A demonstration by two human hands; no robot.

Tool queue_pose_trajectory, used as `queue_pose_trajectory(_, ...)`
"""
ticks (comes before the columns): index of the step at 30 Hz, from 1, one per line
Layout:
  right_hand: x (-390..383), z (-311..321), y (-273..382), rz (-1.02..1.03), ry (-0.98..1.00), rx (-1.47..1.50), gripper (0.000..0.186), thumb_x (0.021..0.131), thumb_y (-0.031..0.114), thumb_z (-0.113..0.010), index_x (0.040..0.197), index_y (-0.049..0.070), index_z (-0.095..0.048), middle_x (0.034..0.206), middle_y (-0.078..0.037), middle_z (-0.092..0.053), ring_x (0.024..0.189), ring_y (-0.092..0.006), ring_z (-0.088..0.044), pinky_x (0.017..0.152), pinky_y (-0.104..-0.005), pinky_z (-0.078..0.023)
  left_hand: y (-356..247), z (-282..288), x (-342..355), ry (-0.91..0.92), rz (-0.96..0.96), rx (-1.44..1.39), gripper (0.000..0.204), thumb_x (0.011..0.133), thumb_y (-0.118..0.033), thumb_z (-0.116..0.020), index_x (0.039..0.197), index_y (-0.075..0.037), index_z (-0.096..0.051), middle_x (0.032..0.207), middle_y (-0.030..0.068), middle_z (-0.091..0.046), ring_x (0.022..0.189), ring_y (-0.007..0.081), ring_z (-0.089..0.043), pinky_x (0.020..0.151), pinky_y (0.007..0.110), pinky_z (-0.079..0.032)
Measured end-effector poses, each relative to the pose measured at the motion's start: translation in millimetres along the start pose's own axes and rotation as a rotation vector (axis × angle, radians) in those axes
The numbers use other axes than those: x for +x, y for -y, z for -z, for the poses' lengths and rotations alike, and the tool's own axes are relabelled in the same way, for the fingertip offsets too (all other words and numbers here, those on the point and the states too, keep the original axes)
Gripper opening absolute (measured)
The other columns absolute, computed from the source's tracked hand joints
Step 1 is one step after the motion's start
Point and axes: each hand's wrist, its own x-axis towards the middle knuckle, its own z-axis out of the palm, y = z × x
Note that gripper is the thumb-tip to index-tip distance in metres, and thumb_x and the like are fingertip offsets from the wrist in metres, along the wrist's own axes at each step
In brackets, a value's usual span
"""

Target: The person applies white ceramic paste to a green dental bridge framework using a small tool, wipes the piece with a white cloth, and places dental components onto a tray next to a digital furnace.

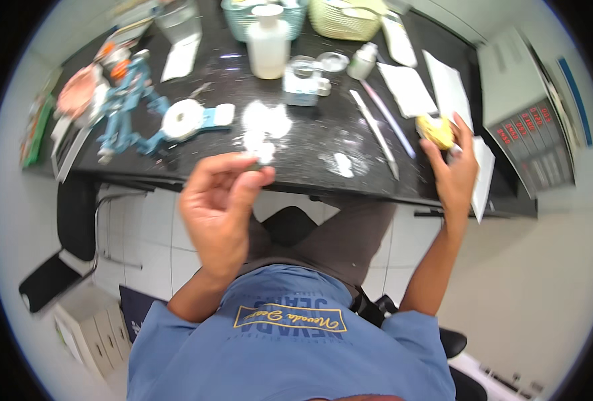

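My left hand [223, 207] is raised at the desk's front edge, pinching a small white object [264, 152] that is blurred against the glare. My right hand [453, 167] grips a lumpy yellow object [433, 130] at the desk's right, beside white paper sheets [447, 83]. A thin white tool [373, 130] and a lilac stick [390, 120] lie between my hands. Left of them, a blue articulated device [119, 117] has a white round disc [183, 120] on one part.
The dark glossy desk [310, 167] holds a pink dental cast [76, 90], plastic bottle [269, 53], small jar [302, 87], dropper bottle [363, 61] and baskets [346, 17]. A machine with red displays [523, 120] stands right; a black chair [72, 220] is left.
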Motion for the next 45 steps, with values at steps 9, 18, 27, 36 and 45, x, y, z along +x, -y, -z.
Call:
queue_pose_trajectory(9,-3,0,48,0.052,0.075,0.457,0.055,0.081,0.002,-0.071,0.132,-0.006,-0.050,0.121,-0.016,-0.060,0.112,-0.0205,-0.060,0.100,-0.0320,-0.046,-9,-12,3,0.018,-0.032,0.043,0.018,0.095,-0.009,-0.065,0.108,0.002,-0.059,0.099,0.0103,-0.067,0.094,0.0188,-0.068,0.089,0.032,-0.055)
queue_pose_trajectory(18,-26,-9,104,0.096,0.208,0.665,0.059,0.075,0.007,-0.075,0.128,-0.005,-0.051,0.116,-0.015,-0.065,0.107,-0.0182,-0.063,0.097,-0.0307,-0.047,-20,-66,39,0.291,0.039,-0.042,0.022,0.095,-0.013,-0.066,0.107,0.004,-0.062,0.111,0.0176,-0.067,0.110,0.0272,-0.065,0.098,0.038,-0.052)
queue_pose_trajectory(27,-35,-14,114,0.147,0.199,0.655,0.056,0.073,0.011,-0.080,0.123,-0.003,-0.056,0.107,-0.012,-0.070,0.099,-0.0144,-0.066,0.089,-0.0279,-0.050,-23,-59,38,0.329,0.234,-0.103,0.024,0.094,-0.015,-0.067,0.109,0.003,-0.065,0.109,0.0155,-0.069,0.101,0.0196,-0.067,0.092,0.034,-0.054)
queue_pose_trajectory(36,-38,-13,121,0.169,0.247,0.649,0.054,0.076,0.011,-0.080,0.122,-0.004,-0.058,0.106,-0.013,-0.070,0.097,-0.0134,-0.066,0.086,-0.0271,-0.051,-25,-53,41,0.325,0.349,-0.166,0.023,0.090,-0.011,-0.072,0.106,0.005,-0.068,0.103,0.0106,-0.071,0.094,0.0115,-0.066,0.088,0.026,-0.052)
queue_pose_trajectory(45,-39,-12,124,0.167,0.276,0.651,0.053,0.075,0.012,-0.080,0.122,-0.002,-0.059,0.105,-0.012,-0.071,0.095,-0.0132,-0.067,0.086,-0.0272,-0.051,-28,-45,41,0.387,0.330,-0.187,0.019,0.089,-0.006,-0.071,0.105,0.005,-0.069,0.105,0.0117,-0.071,0.095,0.0128,-0.067,0.088,0.027,-0.053)
